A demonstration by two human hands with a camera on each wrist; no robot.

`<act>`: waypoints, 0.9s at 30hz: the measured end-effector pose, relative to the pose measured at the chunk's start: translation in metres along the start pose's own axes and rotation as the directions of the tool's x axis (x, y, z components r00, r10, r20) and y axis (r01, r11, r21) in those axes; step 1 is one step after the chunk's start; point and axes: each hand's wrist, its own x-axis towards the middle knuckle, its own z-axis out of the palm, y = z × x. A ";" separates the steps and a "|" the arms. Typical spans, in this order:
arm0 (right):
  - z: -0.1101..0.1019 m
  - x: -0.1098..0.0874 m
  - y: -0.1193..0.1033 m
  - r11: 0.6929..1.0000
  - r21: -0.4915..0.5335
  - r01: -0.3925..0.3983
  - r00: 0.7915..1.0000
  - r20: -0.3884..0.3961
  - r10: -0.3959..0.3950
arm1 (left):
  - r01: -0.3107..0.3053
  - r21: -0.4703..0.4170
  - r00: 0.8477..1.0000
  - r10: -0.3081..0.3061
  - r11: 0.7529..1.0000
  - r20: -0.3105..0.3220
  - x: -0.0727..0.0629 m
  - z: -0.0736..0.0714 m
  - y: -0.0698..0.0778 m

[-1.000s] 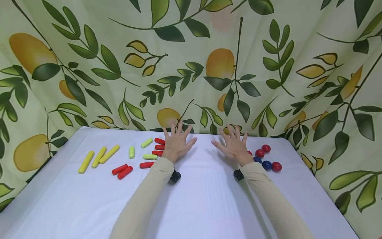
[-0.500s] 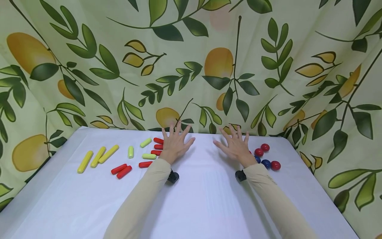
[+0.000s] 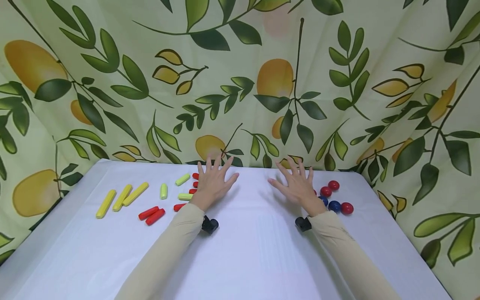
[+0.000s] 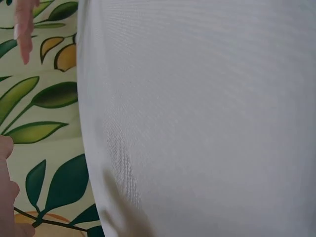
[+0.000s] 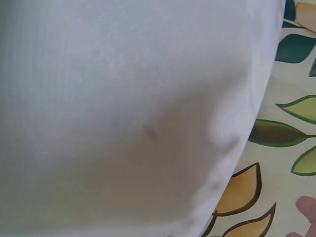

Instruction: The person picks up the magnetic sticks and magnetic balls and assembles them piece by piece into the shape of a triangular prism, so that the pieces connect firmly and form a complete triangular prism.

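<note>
In the head view my left hand (image 3: 212, 183) hovers over the far part of the white table, palm down with fingers spread, holding nothing. Beside and partly under it lie several short red sticks (image 3: 180, 207) and a ridged light green piece (image 3: 185, 196), partly hidden. My right hand (image 3: 297, 186) is likewise spread and holds nothing, left of red balls (image 3: 326, 191) and blue balls (image 3: 335, 206); it partly covers some of them. Fingers of a hand (image 4: 7, 192) show at the left wrist view's edge, and a fingertip (image 5: 306, 208) at the right wrist view's lower right.
Three long yellow sticks (image 3: 106, 203) lie at the table's left. Two red sticks (image 3: 155, 217) and two more light green pieces (image 3: 163, 191) lie nearer the middle. A leaf-and-fruit patterned curtain (image 3: 240, 104) hangs behind the white tablecloth (image 3: 255, 258).
My left hand has drifted left and slightly nearer, covering more of the red sticks. My right hand has shifted slightly right. The pieces on the table lie as before.
</note>
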 end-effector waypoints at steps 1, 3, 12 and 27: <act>0.000 -0.001 0.000 1.000 0.002 0.002 1.000 0.002 -0.002 | 0.001 -0.001 1.000 -0.001 1.000 0.004 -0.001 -0.001 -0.001; -0.001 -0.003 0.001 1.000 0.008 0.007 1.000 0.005 -0.007 | -0.001 0.000 1.000 0.001 1.000 0.009 -0.003 -0.003 -0.002; -0.006 -0.013 0.007 0.998 0.055 0.017 1.000 -0.019 -0.016 | -0.040 -0.044 0.999 0.038 0.998 -0.032 -0.017 -0.009 -0.009; -0.013 -0.035 0.021 0.992 0.124 0.029 0.998 -0.059 -0.022 | -0.157 -0.163 0.987 0.150 0.974 -0.052 -0.045 -0.023 -0.038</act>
